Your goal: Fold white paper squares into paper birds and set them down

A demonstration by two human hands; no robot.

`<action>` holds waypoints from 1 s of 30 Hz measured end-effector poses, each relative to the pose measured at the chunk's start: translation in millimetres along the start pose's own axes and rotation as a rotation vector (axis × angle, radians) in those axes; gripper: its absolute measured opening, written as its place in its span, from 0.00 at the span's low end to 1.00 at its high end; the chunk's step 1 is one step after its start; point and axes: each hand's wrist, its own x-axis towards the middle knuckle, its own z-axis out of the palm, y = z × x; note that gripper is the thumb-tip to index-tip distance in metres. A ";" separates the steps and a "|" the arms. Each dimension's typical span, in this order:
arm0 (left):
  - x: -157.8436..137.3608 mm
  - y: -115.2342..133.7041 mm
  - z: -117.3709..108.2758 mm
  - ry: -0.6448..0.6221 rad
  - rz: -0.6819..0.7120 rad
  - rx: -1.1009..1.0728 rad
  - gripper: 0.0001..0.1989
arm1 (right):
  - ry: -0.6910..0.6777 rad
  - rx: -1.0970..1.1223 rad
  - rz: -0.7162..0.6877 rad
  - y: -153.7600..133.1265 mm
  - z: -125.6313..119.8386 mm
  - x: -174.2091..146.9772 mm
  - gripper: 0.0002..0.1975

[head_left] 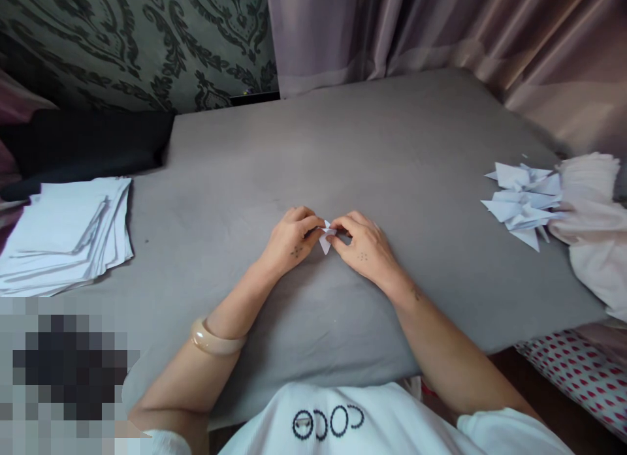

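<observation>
Between my two hands is a small piece of folded white paper (325, 243), with a pointed flap hanging down toward me and a small tip showing above. My left hand (296, 235) pinches its left side between thumb and fingers. On the right side, my right hand (361, 242) pinches it the same way. Both hands are close together, low over the grey cloth surface (313, 161). The fingers cover much of the paper, so its full shape is hidden.
Several folded white paper cranes (523, 197) lie clustered at the right, against a pale bunched cloth (595, 226). A stack of white paper sheets (68, 220) sits at the left, in front of a black cloth item (93, 141). Curtains (337, 37) hang behind.
</observation>
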 end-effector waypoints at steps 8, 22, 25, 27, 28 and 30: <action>-4.2 4.8 -3.0 -0.037 0.080 0.191 0.11 | 0.013 -0.079 -0.017 -2.1 -0.4 -3.9 0.04; -7.8 9.4 -10.5 0.034 -0.123 -0.093 0.08 | 0.003 -0.096 -0.042 -1.1 -3.0 -4.0 0.05; -7.3 7.7 -8.1 0.018 -0.104 -0.050 0.06 | -0.005 -0.113 -0.035 -2.0 -2.5 -3.5 0.04; -7.2 5.2 -6.4 0.015 -0.108 -0.037 0.06 | -0.011 -0.105 -0.028 -2.1 -1.9 -3.1 0.05; -7.2 4.2 -5.7 0.016 -0.112 -0.035 0.06 | -0.012 -0.096 -0.020 -2.1 -1.6 -2.8 0.06; -7.1 3.0 -4.7 0.018 -0.120 -0.031 0.05 | -0.014 -0.079 -0.008 -2.0 -1.4 -2.4 0.07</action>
